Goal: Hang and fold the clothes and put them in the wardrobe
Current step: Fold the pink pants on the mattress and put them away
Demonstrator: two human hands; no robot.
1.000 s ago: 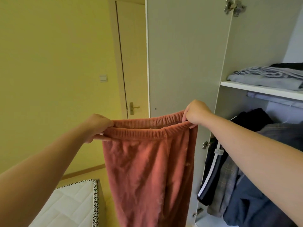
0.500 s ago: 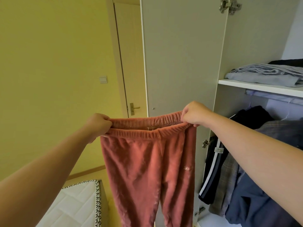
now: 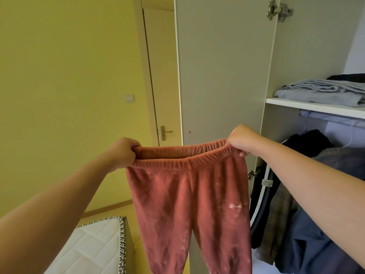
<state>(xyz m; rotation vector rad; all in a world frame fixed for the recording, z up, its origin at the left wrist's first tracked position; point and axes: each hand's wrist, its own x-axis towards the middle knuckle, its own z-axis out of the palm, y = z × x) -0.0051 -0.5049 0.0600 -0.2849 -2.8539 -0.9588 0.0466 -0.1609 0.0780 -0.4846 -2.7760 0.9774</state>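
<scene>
Home bedroom, domestic fit-out.
- Tall pale grey laminate wardrobe (image 3: 308,46), its flat grey door (image 3: 221,66) swung open on a metal cup hinge (image 3: 278,9).
- Inside it, a white shelf board (image 3: 308,105) carries a stack of folded grey-blue clothes (image 3: 316,91). Below the shelf hangs a row of dark jackets and a checked garment (image 3: 308,234).
- Corner of a white quilted mattress with black-and-white patterned edging (image 3: 92,248) at lower left.
- Plain yellow painted wall (image 3: 65,76) with a white rocker light switch (image 3: 129,98) and a light wooden skirting board (image 3: 110,207) at floor level.
- Cream interior door (image 3: 164,76) with a brass-coloured lever handle (image 3: 165,132), just left of the wardrobe door.
</scene>
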